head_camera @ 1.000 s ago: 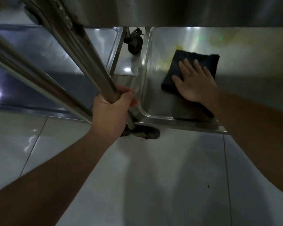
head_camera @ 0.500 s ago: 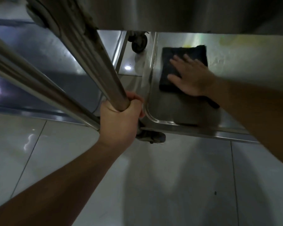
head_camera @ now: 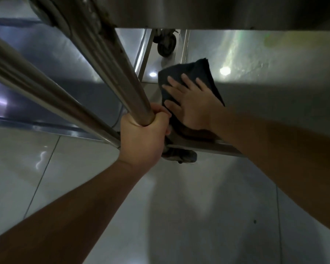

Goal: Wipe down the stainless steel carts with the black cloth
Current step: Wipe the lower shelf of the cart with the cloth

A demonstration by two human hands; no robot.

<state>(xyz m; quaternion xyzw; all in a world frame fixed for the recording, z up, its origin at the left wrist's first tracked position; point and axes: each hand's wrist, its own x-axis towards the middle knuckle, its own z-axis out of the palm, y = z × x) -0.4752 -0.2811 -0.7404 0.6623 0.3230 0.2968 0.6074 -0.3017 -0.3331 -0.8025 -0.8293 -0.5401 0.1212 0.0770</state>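
We found the right hand laid flat, fingers straight and spread, on the black cloth just right of the frame's centre. The cloth lay on the bottom shelf of the right-hand cart, near the shelf's left rim; one corner pointed toward the top of the frame. We judged the flat palm was meant to spread pressure across the cloth for wiping.

The left hand, at centre frame, was wrapped tightly round the upright post of that cart, fingers curled fully about the tube (presumably to steady a cart on wheels against the wiping push). A caster showed at upper centre, another below the shelf's near corner.

A second cart's shelf occupied the upper left. The upper shelf overhung the top edge, shading much of the lower surface. The tiled floor filled the lower frame.

We judged the bottom shelf only partly wiped; streaks showed at upper right.
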